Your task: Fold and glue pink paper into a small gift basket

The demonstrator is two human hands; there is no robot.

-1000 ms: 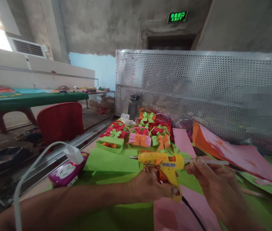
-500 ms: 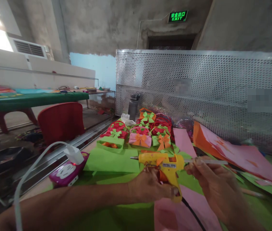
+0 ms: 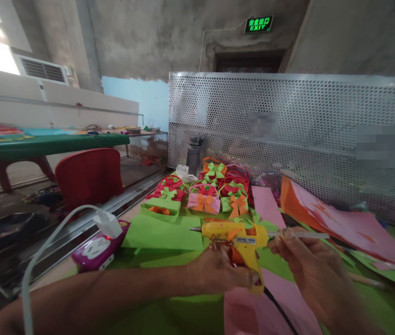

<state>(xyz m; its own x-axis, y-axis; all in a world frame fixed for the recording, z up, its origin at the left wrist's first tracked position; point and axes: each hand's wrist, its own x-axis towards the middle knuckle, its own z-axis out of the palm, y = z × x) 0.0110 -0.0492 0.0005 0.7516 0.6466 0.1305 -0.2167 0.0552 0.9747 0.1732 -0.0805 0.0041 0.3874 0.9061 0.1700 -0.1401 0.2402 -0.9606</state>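
Note:
A yellow hot glue gun point(image 3: 232, 232) is held over the table by my left hand point(image 3: 220, 267), whose fingers wrap round its handle and trigger. Its metal nozzle points left, above a light green sheet point(image 3: 164, 232). From the back of the gun sticks a whitish glue stick point(image 3: 309, 235), pinched between the thumb and fingers of my right hand point(image 3: 314, 265). A black cord leaves the bottom of the handle. Beneath the gun lies pink paper point(image 3: 270, 302). Behind it stand several small paper bags with bows, among them a pink bag point(image 3: 195, 203) with an orange bow.
A purple power strip point(image 3: 96, 253) with a white plug sits at the table's left edge. Pink and orange sheets point(image 3: 340, 218) lie at right. A grey bottle point(image 3: 193, 156) stands before the perforated metal panel point(image 3: 305, 107). Left of the table is a red chair point(image 3: 89, 179).
Almost nothing differs. Both hands keep their hold on the glue gun and the glue stick, and the view has shifted very slightly.

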